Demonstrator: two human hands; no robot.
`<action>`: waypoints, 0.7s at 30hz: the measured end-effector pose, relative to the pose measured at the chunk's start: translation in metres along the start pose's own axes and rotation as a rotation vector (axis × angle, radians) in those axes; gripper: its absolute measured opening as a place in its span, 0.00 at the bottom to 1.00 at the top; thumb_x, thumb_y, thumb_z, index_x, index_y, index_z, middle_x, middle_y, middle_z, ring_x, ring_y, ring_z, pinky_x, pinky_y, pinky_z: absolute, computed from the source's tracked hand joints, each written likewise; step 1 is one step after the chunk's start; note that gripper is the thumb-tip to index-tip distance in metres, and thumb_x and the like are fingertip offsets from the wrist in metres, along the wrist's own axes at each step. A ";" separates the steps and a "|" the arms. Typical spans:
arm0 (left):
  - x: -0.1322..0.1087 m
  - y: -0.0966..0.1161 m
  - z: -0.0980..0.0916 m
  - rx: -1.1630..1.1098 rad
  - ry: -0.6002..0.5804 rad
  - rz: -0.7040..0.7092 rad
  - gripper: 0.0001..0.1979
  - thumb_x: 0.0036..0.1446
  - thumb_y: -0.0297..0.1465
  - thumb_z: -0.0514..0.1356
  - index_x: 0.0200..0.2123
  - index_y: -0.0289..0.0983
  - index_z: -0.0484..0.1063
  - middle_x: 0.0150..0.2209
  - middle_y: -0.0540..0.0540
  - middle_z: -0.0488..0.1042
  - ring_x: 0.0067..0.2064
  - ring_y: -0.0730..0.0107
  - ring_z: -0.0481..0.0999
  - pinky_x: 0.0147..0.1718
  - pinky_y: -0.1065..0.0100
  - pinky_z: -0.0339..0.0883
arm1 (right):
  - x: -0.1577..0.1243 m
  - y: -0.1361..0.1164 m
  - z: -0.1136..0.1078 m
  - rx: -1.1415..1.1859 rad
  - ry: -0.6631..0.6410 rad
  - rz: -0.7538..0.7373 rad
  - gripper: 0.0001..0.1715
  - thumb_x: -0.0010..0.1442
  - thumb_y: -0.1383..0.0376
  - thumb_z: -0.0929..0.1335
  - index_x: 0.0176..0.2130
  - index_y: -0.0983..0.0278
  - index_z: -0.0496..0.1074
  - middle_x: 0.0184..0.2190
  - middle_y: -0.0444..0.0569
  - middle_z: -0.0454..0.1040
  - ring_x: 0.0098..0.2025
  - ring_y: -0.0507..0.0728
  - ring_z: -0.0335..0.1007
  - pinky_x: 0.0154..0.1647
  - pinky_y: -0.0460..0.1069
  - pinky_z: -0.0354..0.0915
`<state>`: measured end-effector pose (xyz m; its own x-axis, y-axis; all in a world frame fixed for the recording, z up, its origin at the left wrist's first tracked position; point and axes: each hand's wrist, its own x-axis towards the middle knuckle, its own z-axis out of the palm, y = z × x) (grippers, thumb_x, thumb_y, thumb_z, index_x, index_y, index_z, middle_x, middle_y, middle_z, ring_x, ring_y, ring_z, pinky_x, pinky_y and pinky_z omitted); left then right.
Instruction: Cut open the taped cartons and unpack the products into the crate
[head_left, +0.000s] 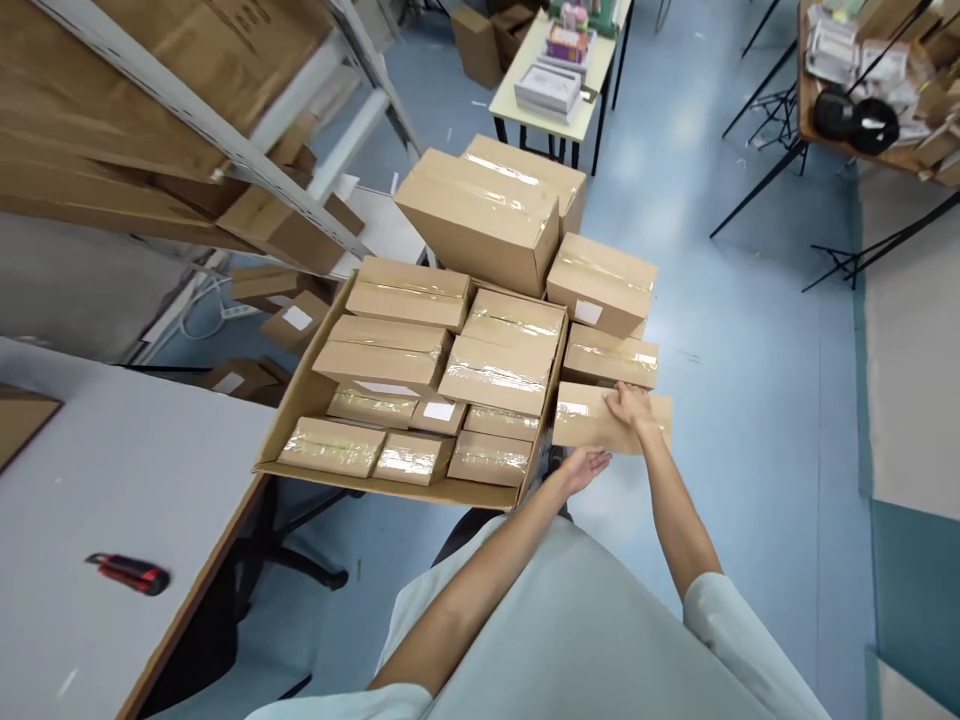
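A taped cardboard box point(589, 427) lies to the right of a large open carton. My right hand point(631, 404) is on this box, its fingers bent at the box's far edge. At the box's near edge, my left hand point(585, 469) has its fingers stretched out and is beside or touching it; contact is unclear. The open carton point(397, 492) holds several smaller taped boxes, among them a box point(499, 372) near its right wall. Just beyond the box under my right hand lies another cardboard box point(611, 355), with a labelled box point(602, 280) farther back.
Larger boxes point(480, 225) stand behind the open carton. A metal ladder point(349, 150) leans at the left. On the white table point(60, 480) lies a red and black cutter point(129, 573). A side table point(517, 118) stands farther off, and a cluttered desk point(810, 75) is at right.
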<state>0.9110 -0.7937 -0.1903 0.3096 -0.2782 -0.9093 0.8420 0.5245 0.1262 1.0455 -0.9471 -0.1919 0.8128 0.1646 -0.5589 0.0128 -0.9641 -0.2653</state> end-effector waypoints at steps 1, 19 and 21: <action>-0.003 -0.003 0.001 -0.013 -0.013 0.015 0.15 0.52 0.27 0.75 0.36 0.43 0.72 0.53 0.34 0.85 0.81 0.41 0.68 0.84 0.47 0.55 | -0.004 -0.001 -0.002 -0.005 0.001 -0.007 0.26 0.82 0.53 0.67 0.63 0.70 0.78 0.62 0.67 0.85 0.65 0.68 0.79 0.69 0.55 0.64; -0.289 -0.003 -0.061 0.015 -0.324 0.461 0.41 0.58 0.33 0.80 0.74 0.49 0.77 0.80 0.43 0.71 0.85 0.43 0.60 0.85 0.44 0.53 | -0.269 -0.083 -0.134 0.195 0.219 -0.097 0.41 0.74 0.34 0.67 0.72 0.50 0.78 0.48 0.53 0.89 0.44 0.70 0.87 0.46 0.63 0.80; -0.325 -0.002 -0.087 0.028 -0.290 0.619 0.43 0.59 0.36 0.80 0.75 0.52 0.76 0.83 0.46 0.64 0.87 0.43 0.54 0.85 0.45 0.52 | -0.291 -0.123 -0.130 0.234 0.255 -0.145 0.42 0.73 0.33 0.68 0.74 0.47 0.76 0.53 0.55 0.90 0.44 0.71 0.88 0.42 0.64 0.82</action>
<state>0.7702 -0.6350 0.0705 0.8404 -0.1399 -0.5236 0.4814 0.6366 0.6025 0.8832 -0.9036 0.1050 0.9314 0.2107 -0.2967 0.0291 -0.8558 -0.5165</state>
